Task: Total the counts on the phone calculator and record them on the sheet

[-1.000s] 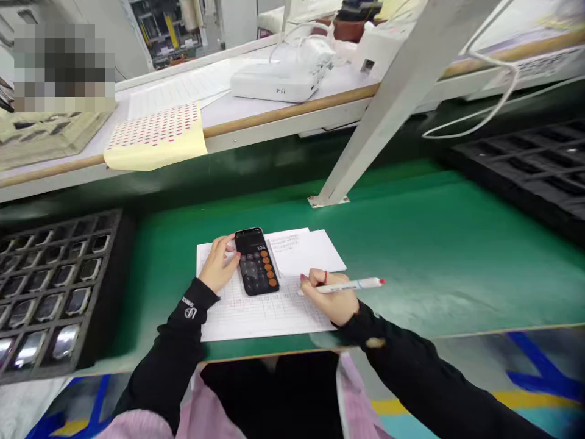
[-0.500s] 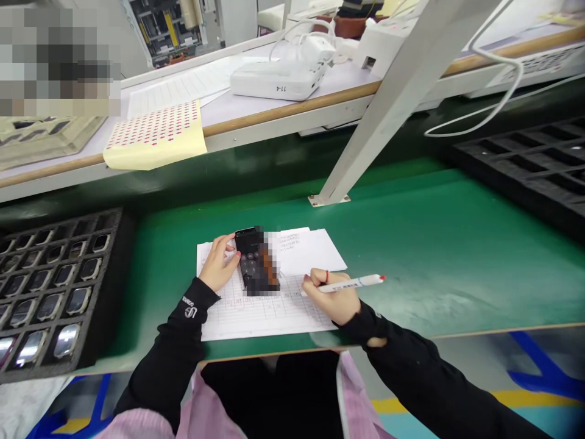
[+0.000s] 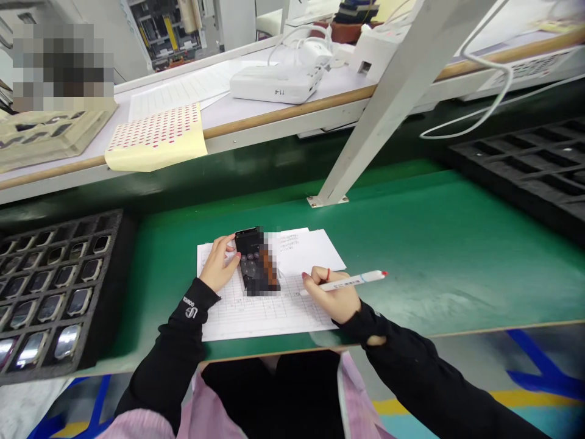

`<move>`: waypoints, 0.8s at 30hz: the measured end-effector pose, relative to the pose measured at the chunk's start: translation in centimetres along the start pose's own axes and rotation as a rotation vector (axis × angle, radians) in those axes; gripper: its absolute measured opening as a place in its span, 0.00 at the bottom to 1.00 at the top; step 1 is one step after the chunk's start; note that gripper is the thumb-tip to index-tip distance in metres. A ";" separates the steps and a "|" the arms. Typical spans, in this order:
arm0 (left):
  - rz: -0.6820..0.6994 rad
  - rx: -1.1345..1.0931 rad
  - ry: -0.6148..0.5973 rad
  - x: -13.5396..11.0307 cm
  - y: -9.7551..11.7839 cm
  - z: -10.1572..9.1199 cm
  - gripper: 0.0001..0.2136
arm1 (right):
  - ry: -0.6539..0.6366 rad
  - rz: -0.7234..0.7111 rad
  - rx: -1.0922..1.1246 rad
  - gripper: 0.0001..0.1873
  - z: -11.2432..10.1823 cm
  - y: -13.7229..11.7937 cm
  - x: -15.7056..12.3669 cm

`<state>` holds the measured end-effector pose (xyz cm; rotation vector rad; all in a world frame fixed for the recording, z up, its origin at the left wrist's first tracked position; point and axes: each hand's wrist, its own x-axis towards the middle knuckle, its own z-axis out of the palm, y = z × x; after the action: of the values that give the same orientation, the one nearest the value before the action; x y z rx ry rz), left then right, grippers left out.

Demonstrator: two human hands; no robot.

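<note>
My left hand (image 3: 220,263) grips the left edge of a smartphone (image 3: 249,262), its thumb and fingers at the upper left side. The phone shows a calculator-like keypad, and part of its screen is blurred out. Under it lies a printed form sheet (image 3: 228,326) with ruled rows and some handwriting. My right hand (image 3: 333,296) is closed around a white pen (image 3: 356,281) with a red end pointing up and right. The pen's writing tip is near the form's rows. A smaller white paper (image 3: 315,251) with handwritten lines lies beyond the right hand.
A black foam tray (image 3: 103,286) with several watch-like parts stands at left. Another dark slotted tray (image 3: 525,161) is at right. A white metal post (image 3: 361,131) rises from the green table (image 3: 411,244). The shelf above bears a white power strip (image 3: 274,83) and a yellow sticker sheet (image 3: 158,134).
The pen's red end has tipped up very slightly in my right hand. My left hand stays on the phone, and the view has shifted a little.
</note>
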<state>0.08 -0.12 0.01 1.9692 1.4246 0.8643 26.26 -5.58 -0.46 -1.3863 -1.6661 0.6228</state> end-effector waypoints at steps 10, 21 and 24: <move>0.013 0.033 0.037 -0.2 0.1 0.5 0.21 | -0.019 0.099 0.137 0.24 -0.1 0.0 0.4; -0.033 0.069 0.138 0.0 0.2 1.1 0.28 | 0.169 -0.047 0.220 0.12 -1.7 -3.0 4.4; -0.027 0.080 0.131 -0.1 0.3 1.0 0.26 | 0.185 -0.132 0.229 0.10 0.0 -3.1 4.6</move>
<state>1.03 -0.39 -0.40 1.9784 1.5785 0.9533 24.52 -1.99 3.40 -1.1251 -1.4759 0.5718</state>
